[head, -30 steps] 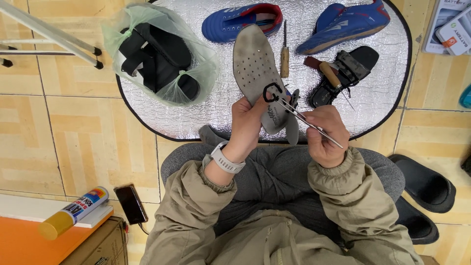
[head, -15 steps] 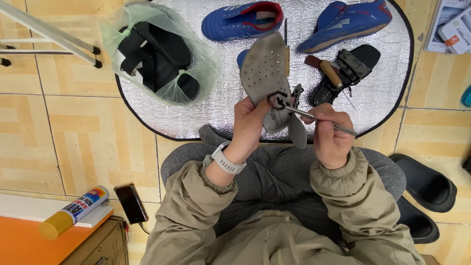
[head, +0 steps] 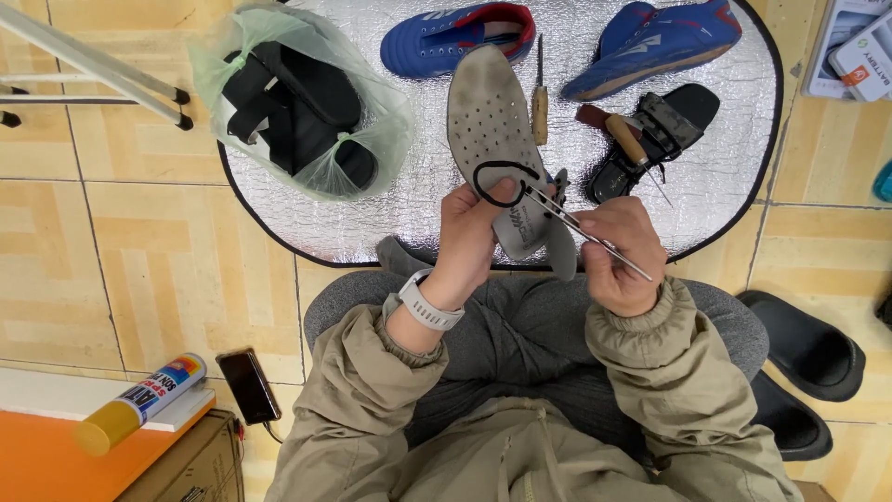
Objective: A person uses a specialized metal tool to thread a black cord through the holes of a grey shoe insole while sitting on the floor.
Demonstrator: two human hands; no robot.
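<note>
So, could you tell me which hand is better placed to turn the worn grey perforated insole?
Probably the left hand: it grips the worn grey perforated insole, while the right hand holds the black-handled scissors.

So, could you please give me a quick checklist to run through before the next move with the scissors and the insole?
1. Left hand grips the grey insole: ok, held at its lower end.
2. Right hand holds the scissors: ok, though the black loop sits by the left fingers.
3. Blades closed: cannot tell, too thin to read.
4. Fingers off the blade line: cannot tell, the left thumb is close.
5. Insole free of the silver mat: ok, raised above the lap.
6. Wooden-handled awl apart: ok, lying on the mat.
</note>
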